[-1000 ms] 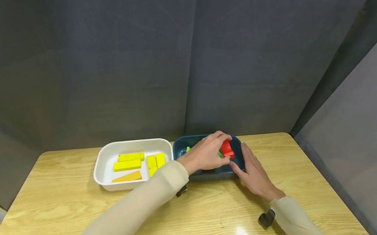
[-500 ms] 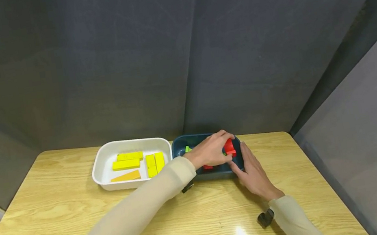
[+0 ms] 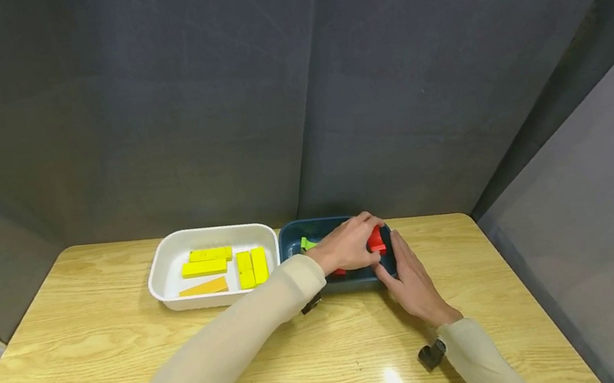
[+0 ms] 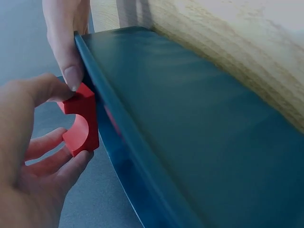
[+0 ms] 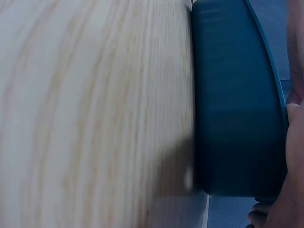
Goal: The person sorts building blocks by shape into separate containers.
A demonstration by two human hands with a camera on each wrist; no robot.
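Observation:
A red block with a half-round cutout [image 4: 85, 123] is pinched between the thumb and fingers of my left hand [image 3: 348, 243], over the right end of the dark teal bin [image 4: 190, 118]. My right hand [image 3: 414, 281] lies against that bin's right end, its fingers straight along the outer side. Its thumb reaches the front rim, with the tip right at the red block in the left wrist view. Inside the bin, a green block [image 3: 306, 244] and another red piece [image 3: 339, 272] show partly; my left hand and forearm hide the rest.
A white bin [image 3: 157, 285] stands directly left of the teal one, with several yellow blocks [image 3: 204, 268] and an orange wedge-shaped block [image 3: 204, 287] in it. Both bins sit near the back edge of the wooden table [image 3: 310, 365]. A dark curtain [image 3: 196, 102] hangs behind.
My left hand has shifted slightly right with the red block, toward the bin's right end, uncovering more of the green block and a red piece. The right hand stays in place.

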